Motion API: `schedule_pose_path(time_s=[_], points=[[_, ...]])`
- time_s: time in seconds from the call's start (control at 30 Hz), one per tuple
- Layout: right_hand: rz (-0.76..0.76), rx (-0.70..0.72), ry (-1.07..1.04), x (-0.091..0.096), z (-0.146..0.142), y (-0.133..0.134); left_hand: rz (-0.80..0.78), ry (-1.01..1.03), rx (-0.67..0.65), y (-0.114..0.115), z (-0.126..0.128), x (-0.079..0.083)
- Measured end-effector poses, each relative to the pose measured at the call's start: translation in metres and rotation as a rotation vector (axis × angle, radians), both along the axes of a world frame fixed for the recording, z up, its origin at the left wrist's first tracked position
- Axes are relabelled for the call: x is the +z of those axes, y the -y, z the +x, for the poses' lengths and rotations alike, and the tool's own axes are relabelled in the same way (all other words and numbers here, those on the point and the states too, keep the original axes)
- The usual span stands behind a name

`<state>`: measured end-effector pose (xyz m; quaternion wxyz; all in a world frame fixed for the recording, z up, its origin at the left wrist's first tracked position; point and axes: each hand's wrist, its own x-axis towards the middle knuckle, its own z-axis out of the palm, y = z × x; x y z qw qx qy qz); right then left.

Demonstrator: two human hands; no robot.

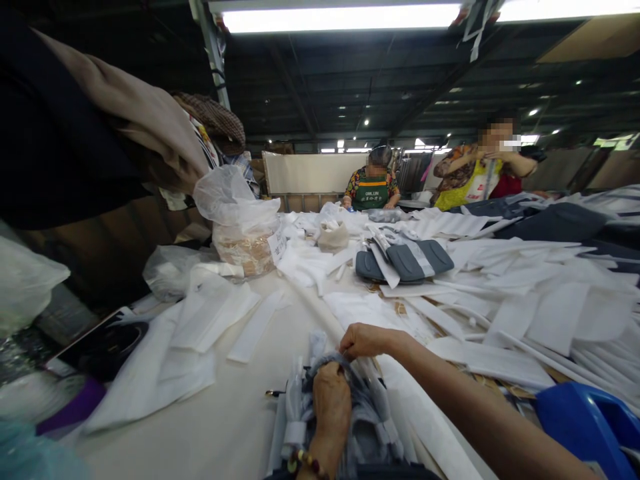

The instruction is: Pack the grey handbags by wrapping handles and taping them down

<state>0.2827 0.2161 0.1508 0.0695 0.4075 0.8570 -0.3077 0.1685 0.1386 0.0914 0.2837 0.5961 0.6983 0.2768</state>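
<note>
A grey fabric piece with white strips [367,417] lies on the table close in front of me. My left hand [331,403] rests on top of it, palm down, with the fingers curled over its far edge. My right hand [364,340] is closed in a pinch on the upper edge of the same grey piece. A beaded bracelet [305,461] shows at my left wrist.
White fabric strips [530,300] cover the table's right side, and grey padded pieces [404,260] lie further back. A plastic bag [243,230] stands at the left. A blue plastic object [585,420] sits at lower right. Two people [373,187] work at the far end.
</note>
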Motion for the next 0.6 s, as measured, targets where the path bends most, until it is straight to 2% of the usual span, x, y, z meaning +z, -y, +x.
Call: schedule_pose_path(time_s=[0.2, 0.4, 0.6], points=[[0.05, -0.005, 0.039, 0.004, 0.007, 0.0, -0.005, -0.047, -0.003, -0.001, -0.001, 0.0], [0.259, -0.065, 0.179, 0.013, 0.009, 0.004, 0.058, -0.056, -0.018, 0.003, -0.002, -0.001], [0.426, -0.069, 0.293, 0.013, 0.003, 0.011, 0.106, -0.016, -0.029, 0.004, -0.003, -0.002]])
